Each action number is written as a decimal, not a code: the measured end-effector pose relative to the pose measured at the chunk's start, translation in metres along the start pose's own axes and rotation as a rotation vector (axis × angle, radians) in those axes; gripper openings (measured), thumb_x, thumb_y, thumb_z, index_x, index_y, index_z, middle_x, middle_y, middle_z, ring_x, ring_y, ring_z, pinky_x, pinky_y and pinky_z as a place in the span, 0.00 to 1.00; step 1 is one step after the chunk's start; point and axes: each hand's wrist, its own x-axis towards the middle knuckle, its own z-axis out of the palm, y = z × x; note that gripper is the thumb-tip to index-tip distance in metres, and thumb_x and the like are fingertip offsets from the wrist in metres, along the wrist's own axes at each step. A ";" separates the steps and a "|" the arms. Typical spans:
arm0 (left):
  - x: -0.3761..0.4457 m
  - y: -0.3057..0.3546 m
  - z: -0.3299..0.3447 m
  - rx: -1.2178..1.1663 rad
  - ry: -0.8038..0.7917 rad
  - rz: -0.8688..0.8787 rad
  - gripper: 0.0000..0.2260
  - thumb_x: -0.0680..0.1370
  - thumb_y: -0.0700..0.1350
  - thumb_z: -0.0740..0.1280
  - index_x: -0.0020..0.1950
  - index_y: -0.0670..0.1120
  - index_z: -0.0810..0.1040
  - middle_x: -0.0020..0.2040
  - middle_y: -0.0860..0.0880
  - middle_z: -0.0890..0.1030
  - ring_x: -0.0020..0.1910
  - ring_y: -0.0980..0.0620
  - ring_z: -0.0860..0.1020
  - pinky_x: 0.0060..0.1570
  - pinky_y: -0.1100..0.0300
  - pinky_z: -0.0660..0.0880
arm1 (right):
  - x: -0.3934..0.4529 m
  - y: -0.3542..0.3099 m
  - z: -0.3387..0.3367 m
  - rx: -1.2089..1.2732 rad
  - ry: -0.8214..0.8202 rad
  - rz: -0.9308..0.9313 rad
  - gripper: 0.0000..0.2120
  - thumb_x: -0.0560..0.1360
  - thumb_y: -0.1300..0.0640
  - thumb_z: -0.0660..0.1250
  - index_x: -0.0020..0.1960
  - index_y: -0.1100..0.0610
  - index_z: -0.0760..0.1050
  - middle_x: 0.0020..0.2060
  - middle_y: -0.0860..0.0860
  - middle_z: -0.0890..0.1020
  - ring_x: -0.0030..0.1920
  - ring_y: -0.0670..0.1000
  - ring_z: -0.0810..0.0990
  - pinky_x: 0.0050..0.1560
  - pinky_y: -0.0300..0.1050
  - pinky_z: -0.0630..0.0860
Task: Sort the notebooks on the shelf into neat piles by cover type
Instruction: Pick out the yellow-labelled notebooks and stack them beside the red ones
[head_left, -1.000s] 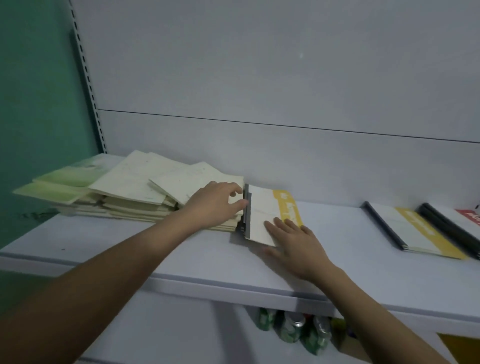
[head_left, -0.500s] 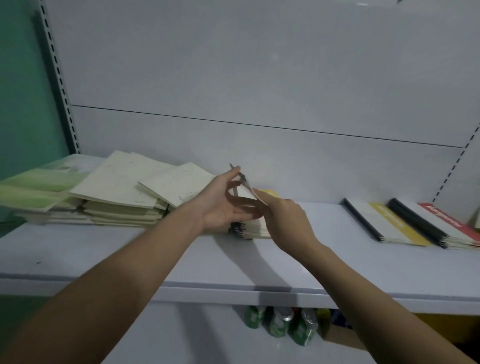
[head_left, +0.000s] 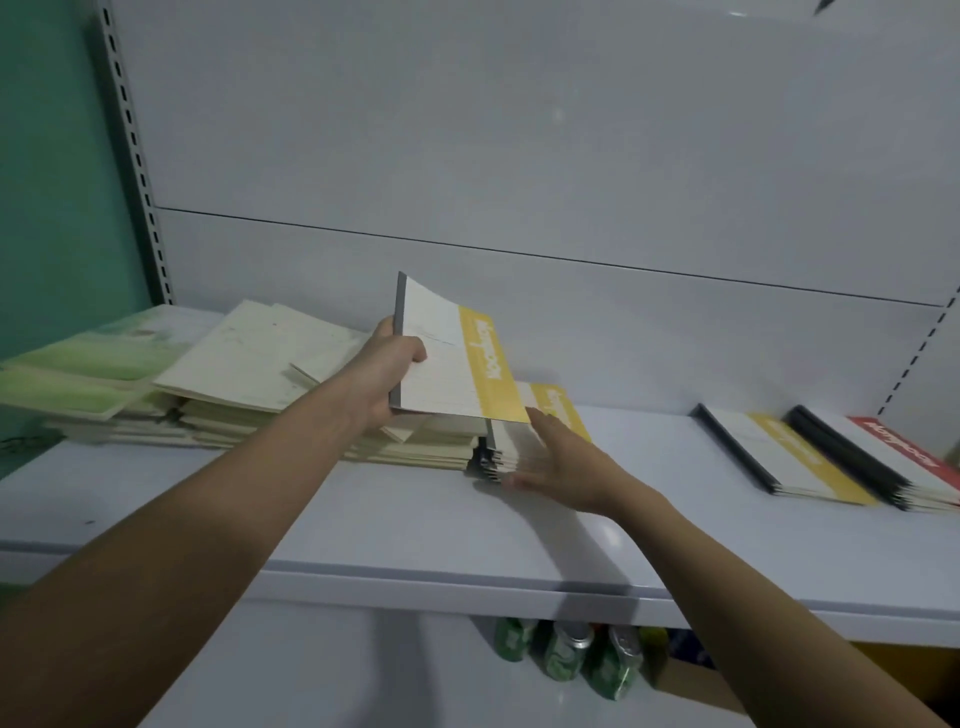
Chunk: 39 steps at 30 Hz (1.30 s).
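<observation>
My left hand (head_left: 387, 371) grips a white notebook with a yellow band and grey spine (head_left: 452, 358), lifted and tilted above the shelf. Under it lies a pile of yellow-band notebooks (head_left: 519, 441). My right hand (head_left: 558, 460) rests on that pile's front right side with straight fingers. To the left are untidy piles of cream notebooks (head_left: 249, 369) and green-cover notebooks (head_left: 88, 369). At the right lie a yellow-band pile (head_left: 795, 457) and a red-band pile (head_left: 904, 447).
The white shelf (head_left: 467, 540) has a bare front strip and a gap between the middle and right piles. A perforated upright (head_left: 135, 150) stands at the back left. Green cans (head_left: 566, 657) stand below the shelf.
My left hand has lifted the top yellow-band notebook off the middle pile and raised it. My right hand let go of it and dropped onto the pile.
</observation>
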 end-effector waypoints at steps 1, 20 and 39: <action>-0.001 -0.001 -0.001 0.014 -0.003 -0.004 0.23 0.79 0.36 0.54 0.72 0.54 0.63 0.61 0.45 0.74 0.48 0.46 0.75 0.32 0.53 0.76 | 0.004 -0.003 0.001 -0.049 -0.018 0.004 0.48 0.70 0.31 0.65 0.79 0.47 0.46 0.78 0.44 0.52 0.78 0.48 0.50 0.75 0.53 0.55; 0.002 -0.004 -0.005 0.124 0.017 0.074 0.22 0.79 0.36 0.56 0.71 0.52 0.65 0.60 0.46 0.75 0.52 0.44 0.75 0.41 0.53 0.76 | -0.036 -0.020 -0.005 -0.385 0.250 0.073 0.17 0.79 0.48 0.63 0.67 0.39 0.72 0.57 0.47 0.81 0.55 0.55 0.77 0.46 0.45 0.71; -0.019 -0.024 0.028 -0.190 -0.016 -0.084 0.10 0.82 0.47 0.58 0.62 0.50 0.71 0.51 0.43 0.82 0.43 0.43 0.81 0.37 0.50 0.79 | -0.051 -0.108 -0.031 -0.156 0.209 -0.164 0.21 0.83 0.47 0.53 0.75 0.47 0.60 0.67 0.51 0.72 0.63 0.56 0.71 0.55 0.53 0.72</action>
